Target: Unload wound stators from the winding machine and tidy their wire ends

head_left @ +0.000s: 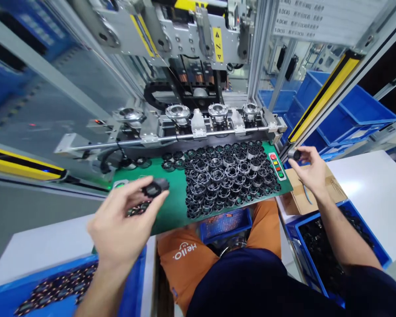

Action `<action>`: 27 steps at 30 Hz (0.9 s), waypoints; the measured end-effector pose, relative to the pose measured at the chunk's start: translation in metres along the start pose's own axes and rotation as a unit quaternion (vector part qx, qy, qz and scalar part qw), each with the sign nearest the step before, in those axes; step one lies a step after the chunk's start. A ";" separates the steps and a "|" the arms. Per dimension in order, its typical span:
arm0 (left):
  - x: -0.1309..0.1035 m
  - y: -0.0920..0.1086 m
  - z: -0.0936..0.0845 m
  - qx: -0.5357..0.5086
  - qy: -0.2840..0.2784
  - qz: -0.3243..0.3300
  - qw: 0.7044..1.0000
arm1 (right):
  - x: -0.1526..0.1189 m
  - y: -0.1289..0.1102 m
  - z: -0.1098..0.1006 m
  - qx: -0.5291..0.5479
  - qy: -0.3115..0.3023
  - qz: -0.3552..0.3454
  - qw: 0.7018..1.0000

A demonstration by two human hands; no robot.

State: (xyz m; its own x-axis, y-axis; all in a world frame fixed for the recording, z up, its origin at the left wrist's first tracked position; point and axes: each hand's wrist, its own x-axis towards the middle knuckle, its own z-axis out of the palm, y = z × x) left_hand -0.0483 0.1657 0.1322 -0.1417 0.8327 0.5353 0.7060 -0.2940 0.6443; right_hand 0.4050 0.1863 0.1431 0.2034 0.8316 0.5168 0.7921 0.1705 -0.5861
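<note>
My left hand [120, 220] pinches a black ring-shaped part [156, 187] between thumb and fingers, above the left side of the green work surface [171, 207]. Out to the right, my right hand [312, 171] grips a small round part [295, 154], dark at the end and greyish along its side. That hand is above a cardboard box [295, 196], near the control strip. Between the hands, many black toothed rings [231, 171] stand in close rows, some stacked on others. A few more rings [168, 165] lie at the back left of the surface.
Behind the surface, a machine rail [171, 138] carries several metal round fixtures [178, 112]. Red, yellow and green buttons sit on a control strip [277, 166]. Blue bins with parts flank me at left [132, 281] and right [384, 259]. Yellow-black posts [326, 94] stand either side.
</note>
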 end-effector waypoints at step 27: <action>0.319 -0.011 0.223 0.101 -0.320 0.152 0.930 | 0.313 -0.027 0.152 -0.202 -0.358 -0.217 0.886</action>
State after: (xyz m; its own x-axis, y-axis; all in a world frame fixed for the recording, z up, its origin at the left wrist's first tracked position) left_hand 0.0528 0.5394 0.1741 0.4813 0.8535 0.1999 0.7709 -0.5207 0.3669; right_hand 0.3596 0.5226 0.2263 -0.4726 0.8809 0.0266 0.8770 0.4730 -0.0840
